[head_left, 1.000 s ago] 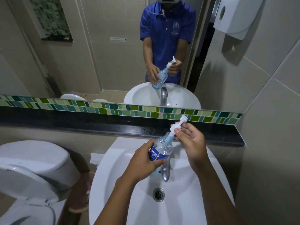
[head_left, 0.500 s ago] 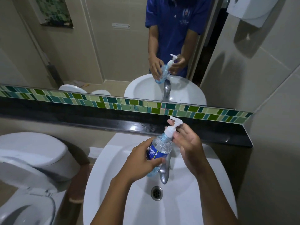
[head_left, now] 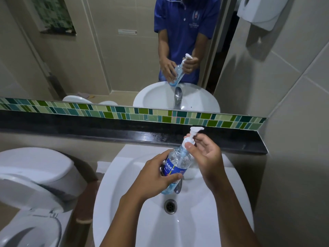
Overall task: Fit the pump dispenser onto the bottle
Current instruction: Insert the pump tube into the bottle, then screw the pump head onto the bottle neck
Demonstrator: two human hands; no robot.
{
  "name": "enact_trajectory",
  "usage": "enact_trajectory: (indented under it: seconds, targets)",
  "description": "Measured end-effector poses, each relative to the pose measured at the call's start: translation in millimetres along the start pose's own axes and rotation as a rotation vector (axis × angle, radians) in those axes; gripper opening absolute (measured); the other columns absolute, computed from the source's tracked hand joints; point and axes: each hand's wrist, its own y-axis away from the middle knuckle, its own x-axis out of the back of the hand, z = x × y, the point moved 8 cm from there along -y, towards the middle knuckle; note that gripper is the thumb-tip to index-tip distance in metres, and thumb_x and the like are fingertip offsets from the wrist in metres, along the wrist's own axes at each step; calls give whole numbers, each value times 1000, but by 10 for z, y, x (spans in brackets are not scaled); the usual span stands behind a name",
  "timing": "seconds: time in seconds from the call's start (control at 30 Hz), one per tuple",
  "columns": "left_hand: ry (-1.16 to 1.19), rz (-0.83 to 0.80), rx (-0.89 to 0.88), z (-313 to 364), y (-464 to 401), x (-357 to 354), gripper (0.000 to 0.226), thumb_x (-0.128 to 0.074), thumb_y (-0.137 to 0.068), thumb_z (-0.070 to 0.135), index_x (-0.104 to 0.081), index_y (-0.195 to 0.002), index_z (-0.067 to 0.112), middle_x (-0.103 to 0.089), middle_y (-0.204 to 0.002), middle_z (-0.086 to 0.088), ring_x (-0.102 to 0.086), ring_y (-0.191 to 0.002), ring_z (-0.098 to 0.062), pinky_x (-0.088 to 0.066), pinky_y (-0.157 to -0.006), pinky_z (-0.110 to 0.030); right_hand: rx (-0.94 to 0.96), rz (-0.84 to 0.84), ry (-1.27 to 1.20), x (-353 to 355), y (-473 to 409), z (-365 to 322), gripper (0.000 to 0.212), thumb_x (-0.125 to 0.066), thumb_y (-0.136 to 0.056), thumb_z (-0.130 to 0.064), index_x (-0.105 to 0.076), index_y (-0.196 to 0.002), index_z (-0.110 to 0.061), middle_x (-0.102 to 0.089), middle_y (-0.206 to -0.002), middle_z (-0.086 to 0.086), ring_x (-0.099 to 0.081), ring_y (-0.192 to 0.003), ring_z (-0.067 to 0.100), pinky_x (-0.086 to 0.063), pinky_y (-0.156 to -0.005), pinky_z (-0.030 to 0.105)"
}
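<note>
A clear bottle [head_left: 179,160] with a blue label and clear gel is tilted over the white sink, its neck pointing up and to the right. My left hand [head_left: 156,177] is wrapped around its lower body. The white pump dispenser [head_left: 192,135] sits in the bottle's neck with its nozzle at the top. My right hand [head_left: 204,152] pinches the pump's collar between thumb and fingers. The mirror above shows the same grip from the front.
The white sink [head_left: 133,211] has a metal drain [head_left: 170,206] and a chrome tap [head_left: 178,188] partly hidden behind the bottle. A black ledge [head_left: 106,134] runs below the mirror. A toilet [head_left: 32,184] stands at left, a paper dispenser [head_left: 258,11] at upper right.
The pump has gone down from raised above the neck to seated in it. My right hand has shifted from the pump's stem to its collar. The bottle stays in my left hand.
</note>
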Motion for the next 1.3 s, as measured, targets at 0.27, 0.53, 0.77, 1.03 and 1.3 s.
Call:
enact_trajectory:
  seconds: [0.27,0.53,0.77,1.03,1.3]
  targets:
    - [11,-72,-16,87,186,-100,61,-86,-81,30,-59,-133,47,-72,-120,21,-67,-105,3,-59,-79,-15,14,-52,28,92,192,-152,21,-66,-90,-6,-67,-109,-15,-77,-96,-7,-73,-92,10,-58,-73,22]
    - [-11,-63,-68,197,303,-212,61,-86,-81,30,-59,-134,45,-73,-120,19,-68,-102,3,-57,-76,-12,21,-64,-127,65,379,-109,29,-57,-94,-20,-63,-121,-21,-74,-118,-1,-67,-114,18,-57,-92,33]
    - [-3,-58,-39,104,420,-253,68,-86,-80,30,-57,-139,45,-72,-122,19,-67,-102,2,-57,-77,-14,-18,-78,-49,56,470,-76,30,-66,-91,-29,-63,-120,-26,-71,-122,-3,-66,-115,16,-58,-86,27]
    - [-48,-57,-55,98,498,-243,67,-86,-77,38,-58,-138,47,-72,-122,19,-68,-108,-7,-60,-85,-23,-81,0,51,144,506,-22,35,-76,-80,-36,-64,-109,-21,-74,-107,0,-70,-106,23,-60,-81,31]
    - [-69,-26,-85,118,574,-247,65,-84,-78,41,-58,-137,47,-72,-121,21,-68,-106,-3,-62,-87,-25,14,105,160,174,547,-167,28,-85,-73,-19,-69,-95,-16,-78,-91,3,-76,-87,24,-63,-73,33]
